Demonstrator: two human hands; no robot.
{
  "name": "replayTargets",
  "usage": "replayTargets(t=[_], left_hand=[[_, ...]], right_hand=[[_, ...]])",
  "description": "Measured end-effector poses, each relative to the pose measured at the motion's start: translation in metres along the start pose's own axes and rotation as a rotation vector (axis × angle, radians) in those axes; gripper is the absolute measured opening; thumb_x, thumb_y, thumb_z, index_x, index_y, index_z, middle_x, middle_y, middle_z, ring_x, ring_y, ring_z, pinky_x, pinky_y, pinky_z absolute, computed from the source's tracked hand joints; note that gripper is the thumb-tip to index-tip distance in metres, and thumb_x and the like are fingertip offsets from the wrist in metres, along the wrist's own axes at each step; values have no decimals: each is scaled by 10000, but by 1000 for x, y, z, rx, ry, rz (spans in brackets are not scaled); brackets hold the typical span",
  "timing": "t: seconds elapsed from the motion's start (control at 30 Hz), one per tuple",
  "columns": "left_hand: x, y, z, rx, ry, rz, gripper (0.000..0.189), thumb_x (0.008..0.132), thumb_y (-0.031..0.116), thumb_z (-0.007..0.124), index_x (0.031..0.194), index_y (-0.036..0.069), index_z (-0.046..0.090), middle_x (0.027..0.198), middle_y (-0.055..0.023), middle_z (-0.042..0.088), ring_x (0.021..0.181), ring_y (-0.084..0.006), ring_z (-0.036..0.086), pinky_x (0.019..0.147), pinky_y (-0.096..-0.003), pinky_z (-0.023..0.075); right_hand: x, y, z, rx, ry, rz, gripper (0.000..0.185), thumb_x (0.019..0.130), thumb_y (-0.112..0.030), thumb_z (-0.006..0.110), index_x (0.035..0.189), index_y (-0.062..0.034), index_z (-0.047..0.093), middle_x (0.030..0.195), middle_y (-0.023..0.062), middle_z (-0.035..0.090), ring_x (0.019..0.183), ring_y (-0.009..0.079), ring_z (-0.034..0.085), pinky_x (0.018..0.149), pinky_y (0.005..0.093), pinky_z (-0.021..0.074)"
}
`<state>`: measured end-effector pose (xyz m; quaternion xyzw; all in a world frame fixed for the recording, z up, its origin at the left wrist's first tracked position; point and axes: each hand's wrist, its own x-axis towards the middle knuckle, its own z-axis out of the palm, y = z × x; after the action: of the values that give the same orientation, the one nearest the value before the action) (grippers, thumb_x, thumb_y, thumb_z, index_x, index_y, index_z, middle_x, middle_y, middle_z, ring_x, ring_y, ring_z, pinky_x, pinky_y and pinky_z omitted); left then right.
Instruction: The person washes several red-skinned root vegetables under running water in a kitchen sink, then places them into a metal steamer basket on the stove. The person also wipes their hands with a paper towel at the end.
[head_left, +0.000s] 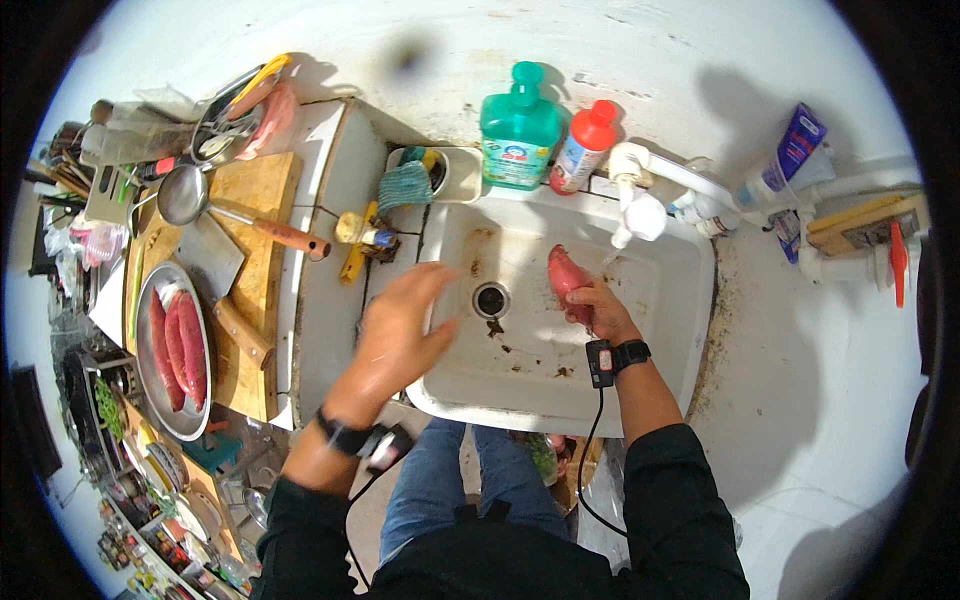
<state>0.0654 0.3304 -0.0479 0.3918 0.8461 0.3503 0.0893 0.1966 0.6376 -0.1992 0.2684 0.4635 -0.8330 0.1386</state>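
Note:
My right hand (600, 307) grips a red-skinned sweet potato (566, 276) over the white sink basin (679, 300). Beside it, a thin stream of water falls from the white plastic tap (637, 214). My left hand (409, 322), slightly blurred, hovers at the sink's left rim with its fingers apart and nothing in them. Dark scraps of peel (564, 371) lie on the basin floor near the round drain (491, 300). Several more sweet potatoes (175, 349) rest in an oval metal dish (161, 416) at the left.
A wooden cutting board (255, 199) holds a cleaver (214, 259) and a ladle (184, 195). Behind the basin stand a green detergent bottle (521, 139) and a red-capped bottle (589, 146). A teal scrubbing cloth (405, 185) and a yellow-handled scraper (352, 259) sit left of the sink.

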Motion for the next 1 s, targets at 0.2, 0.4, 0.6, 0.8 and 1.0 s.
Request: replayTargets(t=[0.2, 0.4, 0.6, 0.8, 1.0], left_hand=[[75, 14, 147, 315, -124, 453, 613, 680, 94, 739, 1268, 71, 571, 1168, -181, 615, 1164, -361, 565, 1062, -455, 411], [100, 14, 196, 128, -304, 453, 299, 668, 126, 719, 923, 64, 575, 868, -117, 643, 852, -344, 657, 809, -459, 535], [105, 14, 207, 142, -509, 305, 364, 584, 157, 741, 890, 49, 577, 755, -138, 661, 739, -362, 667, 676, -457, 538], [121, -13, 219, -332, -1058, -347, 588, 386, 93, 819, 942, -3, 651, 679, -77, 619, 629, -229, 604, 587, -367, 490], [100, -17, 242, -35, -376, -40, 326, 655, 168, 791, 912, 36, 639, 689, -135, 644, 612, -300, 629, 570, -408, 497]], right_hand=[[-24, -23, -6, -118, -90, 115, 460, 702, -90, 747, 1121, -24, 568, 833, 29, 590, 591, 88, 537, 444, 214, 381], [-45, -29, -12, -213, -100, 77, 408, 693, -102, 752, 1058, -24, 585, 802, 13, 587, 566, 76, 500, 463, 214, 372], [-50, -17, -8, -850, 110, -381, 468, 634, -141, 753, 1047, -30, 564, 857, 94, 641, 701, 235, 615, 635, 373, 498], [-51, -13, -9, -1643, 238, -591, 361, 703, -125, 724, 1019, -59, 562, 910, 120, 623, 774, 352, 639, 665, 436, 529], [-44, -13, -17, -1639, 430, -650, 352, 739, -96, 693, 1064, -77, 559, 898, 98, 606, 801, 321, 636, 644, 434, 525]])
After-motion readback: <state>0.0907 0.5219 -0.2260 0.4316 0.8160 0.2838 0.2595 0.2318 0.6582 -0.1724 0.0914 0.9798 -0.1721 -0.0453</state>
